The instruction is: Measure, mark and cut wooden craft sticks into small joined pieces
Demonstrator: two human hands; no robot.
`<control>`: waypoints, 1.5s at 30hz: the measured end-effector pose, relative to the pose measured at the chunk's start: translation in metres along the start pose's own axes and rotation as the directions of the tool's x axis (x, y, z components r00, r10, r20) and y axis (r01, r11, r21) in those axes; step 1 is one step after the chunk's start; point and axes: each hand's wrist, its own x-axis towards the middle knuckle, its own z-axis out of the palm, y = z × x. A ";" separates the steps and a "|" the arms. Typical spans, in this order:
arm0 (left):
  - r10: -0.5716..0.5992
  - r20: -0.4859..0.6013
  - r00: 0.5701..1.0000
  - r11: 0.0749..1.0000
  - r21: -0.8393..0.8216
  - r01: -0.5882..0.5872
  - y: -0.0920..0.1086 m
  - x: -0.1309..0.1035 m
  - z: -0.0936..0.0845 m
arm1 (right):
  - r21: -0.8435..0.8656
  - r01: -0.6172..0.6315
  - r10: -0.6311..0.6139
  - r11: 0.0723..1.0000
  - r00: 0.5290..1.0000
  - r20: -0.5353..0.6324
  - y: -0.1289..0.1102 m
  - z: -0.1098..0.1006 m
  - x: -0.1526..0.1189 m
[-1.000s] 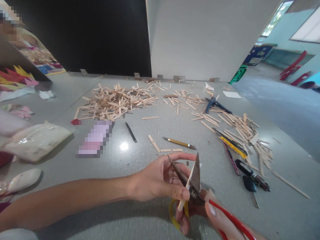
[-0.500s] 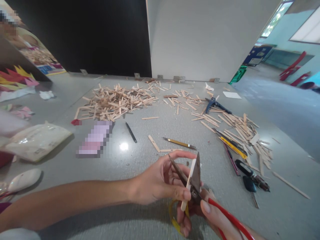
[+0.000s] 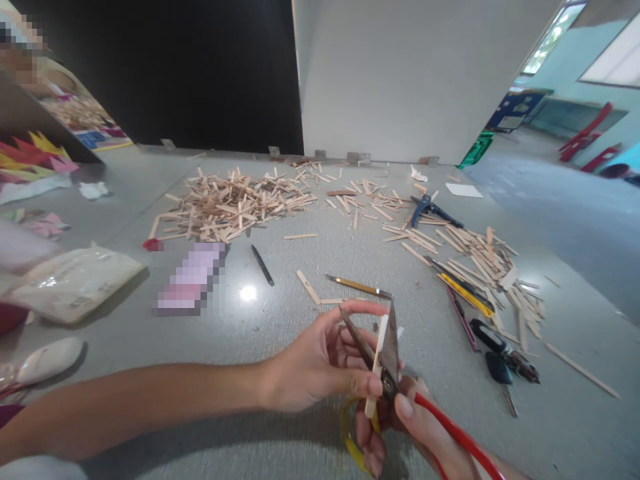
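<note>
Scissors [image 3: 389,385] at lower centre: dark metal blades [image 3: 392,340], dull and stained; red handle [image 3: 463,432] smooth, plastic in appearance. Wooden stick [image 3: 379,350] at the blades and stick pile [image 3: 235,203] at upper left of centre: pale bare wood, matt. Tabletop [image 3: 333,253] across the frame: grey, finely textured, with glossy highlights; packet [image 3: 80,283] toward left edge: shiny, film-like plastic; utility knife [image 3: 467,295] at right: smooth yellow plastic.

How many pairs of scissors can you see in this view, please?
1. The red-and-yellow-handled scissors are in the right grip, held open beside the wooden stick in the left grip. Others could be hidden, for instance under the heap of wooden sticks.
</note>
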 end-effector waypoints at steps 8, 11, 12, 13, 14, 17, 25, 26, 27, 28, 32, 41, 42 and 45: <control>-0.007 -0.033 0.999 1.000 -0.026 0.006 -0.003 0.001 -0.001 | -0.004 -0.011 0.011 1.000 0.999 -0.031 0.002 0.001 -0.002; 0.008 -0.018 1.000 1.000 -0.025 -0.008 -0.004 0.000 -0.001 | 0.014 0.018 -0.018 1.000 0.999 -0.038 0.004 0.002 -0.003; 0.013 -0.014 1.000 1.000 -0.022 -0.013 -0.004 0.000 -0.001 | 0.020 0.027 -0.026 0.999 0.999 -0.038 0.005 0.003 -0.003; 0.014 -0.013 1.000 1.000 -0.017 -0.014 -0.005 0.000 -0.001 | 0.024 0.030 -0.029 0.999 0.999 -0.037 0.005 0.004 -0.003; 0.012 -0.015 1.000 1.000 -0.011 -0.013 -0.005 0.000 -0.001 | 0.026 0.029 -0.028 0.999 0.999 -0.036 0.004 0.005 -0.003; 0.012 -0.018 1.000 1.000 -0.002 -0.012 -0.006 0.000 -0.002 | 0.022 0.015 -0.014 1.000 0.999 -0.048 0.002 0.007 -0.003; 0.012 -0.032 0.999 1.000 -0.022 -0.013 -0.007 -0.001 -0.002 | -0.002 -0.001 0.001 1.000 0.997 -0.080 0.002 0.007 -0.002; 0.011 -0.032 0.999 1.000 -0.023 -0.012 -0.007 -0.001 -0.002 | -0.008 -0.002 0.001 1.000 0.997 -0.083 0.002 0.007 -0.002; 0.011 -0.031 0.999 1.000 -0.022 -0.012 -0.007 -0.001 -0.002 | -0.016 -0.001 0.000 1.000 0.996 -0.085 0.003 0.006 -0.002; 0.012 -0.028 1.000 1.000 -0.021 -0.012 -0.007 -0.001 -0.003 | -0.022 -0.004 0.002 1.000 0.996 -0.084 0.003 0.006 -0.002; 0.015 -0.023 1.000 1.000 -0.017 -0.015 -0.007 0.000 -0.004 | -0.021 -0.023 0.021 1.000 0.997 -0.077 0.004 0.005 -0.003; 0.010 -0.044 0.999 1.000 0.003 -0.010 -0.008 -0.002 -0.004 | -0.045 -0.029 0.025 0.999 0.995 -0.097 0.006 0.003 0.000; 0.012 -0.044 0.999 1.000 0.010 -0.011 -0.008 -0.002 -0.004 | -0.050 -0.027 0.022 0.998 0.995 -0.093 0.005 0.003 0.000; 0.018 -0.052 0.998 0.999 0.028 -0.017 -0.008 -0.002 -0.004 | -0.072 -0.012 0.007 0.997 0.998 -0.070 0.003 0.005 0.002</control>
